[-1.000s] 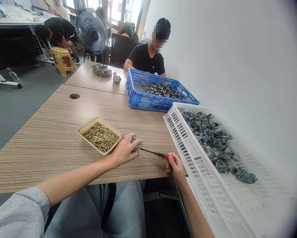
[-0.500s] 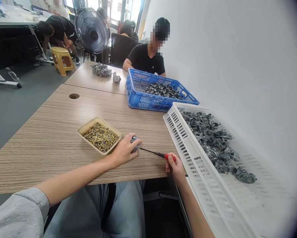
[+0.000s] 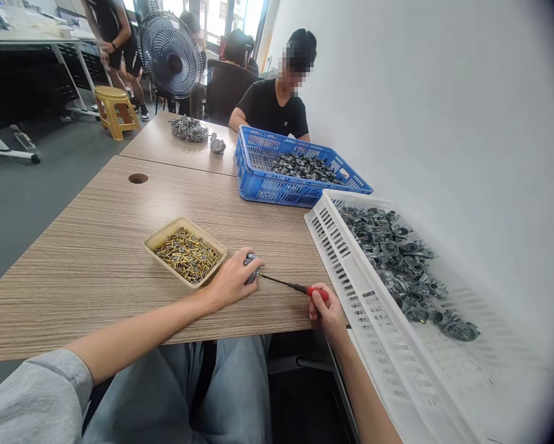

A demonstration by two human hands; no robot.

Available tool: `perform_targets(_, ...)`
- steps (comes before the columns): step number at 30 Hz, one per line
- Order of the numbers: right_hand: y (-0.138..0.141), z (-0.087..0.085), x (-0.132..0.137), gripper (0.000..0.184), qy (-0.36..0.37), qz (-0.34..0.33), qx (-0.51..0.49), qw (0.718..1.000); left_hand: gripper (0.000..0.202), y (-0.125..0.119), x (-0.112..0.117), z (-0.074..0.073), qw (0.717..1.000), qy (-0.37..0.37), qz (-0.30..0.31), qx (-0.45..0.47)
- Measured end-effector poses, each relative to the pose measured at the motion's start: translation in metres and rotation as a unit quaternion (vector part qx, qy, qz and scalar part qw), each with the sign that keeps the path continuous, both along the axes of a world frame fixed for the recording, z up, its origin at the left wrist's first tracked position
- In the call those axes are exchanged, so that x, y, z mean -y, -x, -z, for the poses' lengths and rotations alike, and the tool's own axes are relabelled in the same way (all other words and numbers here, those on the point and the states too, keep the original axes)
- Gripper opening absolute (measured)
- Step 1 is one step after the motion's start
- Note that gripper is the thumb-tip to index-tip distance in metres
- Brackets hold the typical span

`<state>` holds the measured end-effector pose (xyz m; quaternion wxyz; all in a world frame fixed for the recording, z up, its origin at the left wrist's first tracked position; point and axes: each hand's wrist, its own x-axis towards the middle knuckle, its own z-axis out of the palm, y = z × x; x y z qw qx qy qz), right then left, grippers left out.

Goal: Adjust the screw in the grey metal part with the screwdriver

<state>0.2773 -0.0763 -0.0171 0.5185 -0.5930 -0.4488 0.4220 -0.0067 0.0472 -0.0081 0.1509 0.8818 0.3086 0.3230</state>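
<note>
On the wooden table, my left hand (image 3: 234, 277) is closed around a small grey metal casting that looks like a carburetor body (image 3: 251, 269), partly hidden by the fingers. My right hand (image 3: 326, 310) grips the red handle of a screwdriver (image 3: 299, 288). Its dark shaft points left, and the tip meets the right side of the metal body. Just left of my left hand is a cream plastic tub (image 3: 153, 242) filled with small brass screw-like pieces (image 3: 188, 254).
A white crate (image 3: 336, 262) of grey metal castings (image 3: 392, 253) stands at my right. Behind it is a blue crate (image 3: 277, 194) with dark parts. Farther off are a bag of parts (image 3: 188, 129), one casting (image 3: 217, 144), a fan (image 3: 170, 55) and a seated co-worker (image 3: 277, 105).
Both my hands, the screwdriver and the metal body stay practically in place. In the background at left, a person who was bending down now stands upright.
</note>
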Motion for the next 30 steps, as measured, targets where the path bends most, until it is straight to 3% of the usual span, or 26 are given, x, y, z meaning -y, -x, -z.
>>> perform_targets(30,-0.0040,0.0043,-0.0002,0.033,-0.003,0.002,-0.020,1.000,0.045,0.0001,-0.0013,0.0049,0.999,-0.041,0.015,-0.030)
